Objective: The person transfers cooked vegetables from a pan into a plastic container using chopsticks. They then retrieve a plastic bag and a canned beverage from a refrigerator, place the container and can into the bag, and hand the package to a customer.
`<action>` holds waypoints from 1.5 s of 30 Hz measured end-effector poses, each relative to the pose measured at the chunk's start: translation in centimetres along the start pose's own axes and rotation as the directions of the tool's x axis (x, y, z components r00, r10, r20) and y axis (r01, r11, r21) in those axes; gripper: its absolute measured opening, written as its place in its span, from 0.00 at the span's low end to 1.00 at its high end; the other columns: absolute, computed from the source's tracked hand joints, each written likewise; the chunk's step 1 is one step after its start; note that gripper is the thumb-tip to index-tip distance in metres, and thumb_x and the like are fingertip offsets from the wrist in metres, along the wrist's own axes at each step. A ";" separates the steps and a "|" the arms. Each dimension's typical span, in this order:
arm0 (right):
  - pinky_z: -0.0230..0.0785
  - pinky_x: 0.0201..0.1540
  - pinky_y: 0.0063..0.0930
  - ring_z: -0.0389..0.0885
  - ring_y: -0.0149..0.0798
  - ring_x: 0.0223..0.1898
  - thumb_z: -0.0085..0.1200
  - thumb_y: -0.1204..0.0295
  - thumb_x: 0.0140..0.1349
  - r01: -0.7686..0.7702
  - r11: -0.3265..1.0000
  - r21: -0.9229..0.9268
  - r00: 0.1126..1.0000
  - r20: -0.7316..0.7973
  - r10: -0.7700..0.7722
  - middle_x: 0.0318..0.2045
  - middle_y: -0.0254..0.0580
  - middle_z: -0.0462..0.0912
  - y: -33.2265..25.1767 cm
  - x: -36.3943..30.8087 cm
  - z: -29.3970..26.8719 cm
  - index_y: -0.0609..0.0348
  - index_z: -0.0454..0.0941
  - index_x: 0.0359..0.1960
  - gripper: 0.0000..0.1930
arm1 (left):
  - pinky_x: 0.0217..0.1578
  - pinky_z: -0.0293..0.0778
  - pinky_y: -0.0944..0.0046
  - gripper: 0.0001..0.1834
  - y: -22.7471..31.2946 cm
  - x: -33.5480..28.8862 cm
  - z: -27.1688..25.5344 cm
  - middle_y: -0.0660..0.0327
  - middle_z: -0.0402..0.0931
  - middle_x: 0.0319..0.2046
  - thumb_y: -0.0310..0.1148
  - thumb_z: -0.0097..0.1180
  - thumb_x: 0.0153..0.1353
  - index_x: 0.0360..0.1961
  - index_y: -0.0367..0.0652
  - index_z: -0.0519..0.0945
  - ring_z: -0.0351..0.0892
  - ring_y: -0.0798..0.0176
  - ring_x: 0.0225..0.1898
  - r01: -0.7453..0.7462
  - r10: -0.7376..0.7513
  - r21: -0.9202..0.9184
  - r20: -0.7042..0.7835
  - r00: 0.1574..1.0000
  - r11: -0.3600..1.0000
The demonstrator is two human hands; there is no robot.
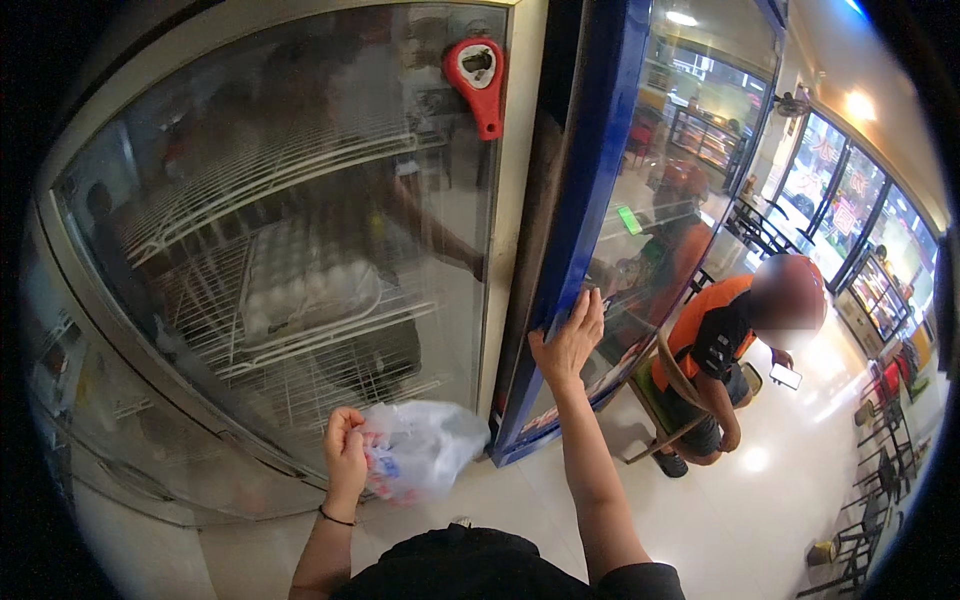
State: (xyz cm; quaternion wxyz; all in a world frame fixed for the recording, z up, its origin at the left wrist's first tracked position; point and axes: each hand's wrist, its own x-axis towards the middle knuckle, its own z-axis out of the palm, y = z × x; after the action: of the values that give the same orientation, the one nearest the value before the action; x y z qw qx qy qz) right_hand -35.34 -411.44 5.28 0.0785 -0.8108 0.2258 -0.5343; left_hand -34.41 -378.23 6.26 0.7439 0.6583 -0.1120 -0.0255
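My left hand (345, 450) is closed on the edge of a thin, translucent white plastic bag (425, 450) with red and blue print. The bag hangs in front of a cream-framed glass door. My right hand (572, 340) grips the edge of a blue-framed glass door (590, 150), its thumb apart on the frame and its fingertips near the glass. Behind the cream-framed glass, a clear-wrapped tray of white eggs (310, 290) lies on a wire rack (250, 350). A dark shape below it is too blurred to name.
A red bottle opener (480, 85) sits at the upper right of the cream-framed glass. To the right, a person (710, 350) in a helmet and orange-black top sits on a wooden chair (680, 390), holding a phone (786, 376). Dark chairs (880, 480) line the far right.
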 end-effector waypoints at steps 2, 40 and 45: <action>0.43 0.61 0.52 0.50 0.63 0.60 0.56 0.72 0.34 0.023 1.000 -0.018 1.000 -0.009 -0.023 0.60 0.66 0.51 0.2 0.6 -0.2 0.72 0.46 0.60 0.47 | 0.28 0.62 0.74 0.07 -2.1 2.0 0.8 0.65 0.66 0.24 0.17 0.35 0.50 0.24 0.38 0.68 0.63 0.73 0.25 -0.221 0.203 0.184 0.112 0.973 0.958; 0.51 0.53 0.36 0.72 0.32 0.45 0.57 0.63 0.48 0.727 0.675 0.124 0.603 0.355 -0.714 0.36 0.28 0.77 5.5 0.4 -16.7 0.45 0.77 0.29 0.07 | 0.38 0.71 0.58 0.14 -12.2 -4.0 23.9 0.53 0.74 0.37 0.28 0.45 0.57 0.45 0.41 0.70 0.76 0.50 0.37 -0.378 0.271 0.026 0.649 0.710 0.926; 0.55 0.55 0.52 0.57 0.51 0.56 0.43 0.43 0.54 0.070 0.996 -0.052 0.954 -0.289 -0.082 0.53 0.55 0.57 12.8 -8.4 -23.0 0.59 0.51 0.58 0.39 | 0.36 0.72 0.63 0.11 -15.3 -5.3 24.1 0.56 0.77 0.31 0.30 0.43 0.58 0.37 0.39 0.76 0.77 0.60 0.34 -0.151 -0.002 0.129 0.764 0.645 0.980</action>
State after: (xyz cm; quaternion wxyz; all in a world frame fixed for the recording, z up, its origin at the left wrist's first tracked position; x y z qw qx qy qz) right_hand -62.38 -416.38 3.19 0.0072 -0.7330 0.2142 -0.6456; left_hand -42.75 -402.73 -6.87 0.5655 0.6463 -0.4426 -0.2581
